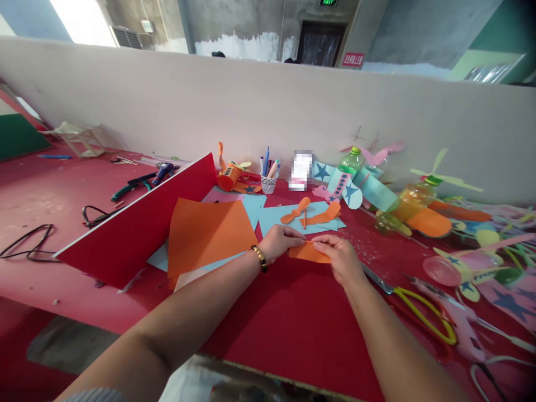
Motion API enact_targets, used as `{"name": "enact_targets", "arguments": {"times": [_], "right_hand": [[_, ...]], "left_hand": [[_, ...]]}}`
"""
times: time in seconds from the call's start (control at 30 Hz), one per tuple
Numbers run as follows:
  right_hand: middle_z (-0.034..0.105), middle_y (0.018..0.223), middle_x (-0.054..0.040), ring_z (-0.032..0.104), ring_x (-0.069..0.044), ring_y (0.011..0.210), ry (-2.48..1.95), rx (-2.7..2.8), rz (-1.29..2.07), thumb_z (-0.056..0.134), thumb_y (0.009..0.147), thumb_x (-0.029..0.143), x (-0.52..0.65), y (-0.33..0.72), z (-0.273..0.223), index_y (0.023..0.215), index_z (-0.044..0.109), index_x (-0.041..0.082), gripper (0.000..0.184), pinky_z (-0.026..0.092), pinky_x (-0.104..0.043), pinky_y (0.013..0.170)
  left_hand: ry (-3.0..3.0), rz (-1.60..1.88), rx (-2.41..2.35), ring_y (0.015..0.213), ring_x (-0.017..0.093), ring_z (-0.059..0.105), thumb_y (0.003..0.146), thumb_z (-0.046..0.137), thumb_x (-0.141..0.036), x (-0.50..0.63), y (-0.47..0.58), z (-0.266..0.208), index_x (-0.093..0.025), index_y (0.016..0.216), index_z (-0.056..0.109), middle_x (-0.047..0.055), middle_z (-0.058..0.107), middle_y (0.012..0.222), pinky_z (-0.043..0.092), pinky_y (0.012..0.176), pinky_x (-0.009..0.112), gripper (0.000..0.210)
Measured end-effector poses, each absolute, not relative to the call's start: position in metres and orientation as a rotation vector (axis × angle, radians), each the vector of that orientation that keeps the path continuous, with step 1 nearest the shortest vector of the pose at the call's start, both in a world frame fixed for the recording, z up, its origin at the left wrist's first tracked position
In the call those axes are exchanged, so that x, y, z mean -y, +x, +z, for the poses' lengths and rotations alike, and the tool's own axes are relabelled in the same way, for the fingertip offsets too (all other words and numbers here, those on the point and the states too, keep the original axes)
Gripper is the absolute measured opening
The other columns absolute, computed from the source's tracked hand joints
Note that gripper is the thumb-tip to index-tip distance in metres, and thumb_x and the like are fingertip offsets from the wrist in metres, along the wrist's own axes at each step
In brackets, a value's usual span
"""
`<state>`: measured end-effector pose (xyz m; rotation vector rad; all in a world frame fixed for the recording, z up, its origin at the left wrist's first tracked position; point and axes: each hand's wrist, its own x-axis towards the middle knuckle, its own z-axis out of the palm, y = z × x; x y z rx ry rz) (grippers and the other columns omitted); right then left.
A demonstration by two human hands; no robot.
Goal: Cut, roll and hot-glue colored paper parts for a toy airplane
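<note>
Between both hands is a small piece of orange paper (309,254), held above the red table. My left hand (280,243) pinches its upper left edge, thumb and fingers closed together. At the upper right edge my right hand (341,258) grips the same piece in a pinch. Just beyond the hands, an orange paper propeller (295,211) and a curved orange strip (324,214) lie on light blue sheets (272,221). A large orange sheet (209,234) rests to the left of my left hand, over more blue paper.
Scissors with yellow handles (425,315) and a pink glue gun (456,321) lie at the right. Behind them are bottle-and-paper planes (419,195). A pen cup (268,183) and a phone (300,170) stand near the wall. A red board (142,223) divides the table at left.
</note>
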<state>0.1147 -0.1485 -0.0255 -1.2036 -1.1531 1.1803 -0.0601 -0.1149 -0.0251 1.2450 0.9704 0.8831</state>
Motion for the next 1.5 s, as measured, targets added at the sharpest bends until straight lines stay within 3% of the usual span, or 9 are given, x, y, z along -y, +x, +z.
{"name": "enact_targets", "arguments": {"times": [0.57,0.83,1.13,1.33,1.5], "right_hand": [[0.069,0.071,-0.0020,0.062,-0.020,0.072,-1.143,1.075,1.246,0.077,0.058,0.027,0.148,0.115,-0.027,0.073,0.072,0.021,0.017,0.047,-0.033,0.071],[0.070,0.073,-0.0028,0.063,-0.022,0.074,-1.161,1.130,1.223,0.076,0.059,0.032,0.149,0.111,-0.028,0.074,0.072,0.021,0.019,0.048,-0.035,0.074],[0.069,0.072,-0.0020,0.062,-0.019,0.072,-1.177,1.124,1.187,0.075,0.061,0.031,0.148,0.109,-0.029,0.074,0.071,0.020,0.017,0.046,-0.033,0.072],[0.068,0.069,-0.0016,0.061,-0.019,0.069,-1.162,1.024,1.214,0.076,0.060,0.029,0.147,0.114,-0.028,0.073,0.070,0.020,0.017,0.046,-0.032,0.069],[0.068,0.068,-0.0018,0.061,-0.018,0.066,-1.154,0.959,1.228,0.077,0.058,0.029,0.146,0.119,-0.027,0.071,0.070,0.019,0.018,0.046,-0.032,0.067]], "left_hand": [[0.977,0.902,-0.888,0.055,0.012,0.057,0.052,0.077,-0.020,0.117,-0.058,-0.023,-0.012,0.073,0.068,0.003,0.063,0.060,0.044,0.054,0.025,0.024],[1.161,0.942,-0.953,0.062,0.011,0.057,0.055,0.077,-0.031,0.119,-0.054,-0.028,-0.012,0.076,0.069,0.003,0.065,0.066,0.044,0.061,0.023,0.029],[1.061,0.909,-0.898,0.061,0.013,0.059,0.055,0.077,-0.028,0.118,-0.054,-0.028,-0.011,0.076,0.068,0.004,0.065,0.065,0.045,0.060,0.024,0.028],[1.068,0.907,-0.928,0.044,0.006,0.046,0.058,0.075,-0.030,0.114,-0.060,-0.023,-0.010,0.074,0.067,-0.001,0.056,0.052,0.034,0.043,0.019,0.027],[1.041,0.891,-0.897,0.048,0.006,0.047,0.055,0.078,-0.034,0.111,-0.065,-0.021,-0.010,0.077,0.067,-0.001,0.054,0.055,0.039,0.048,0.021,0.035]]}}
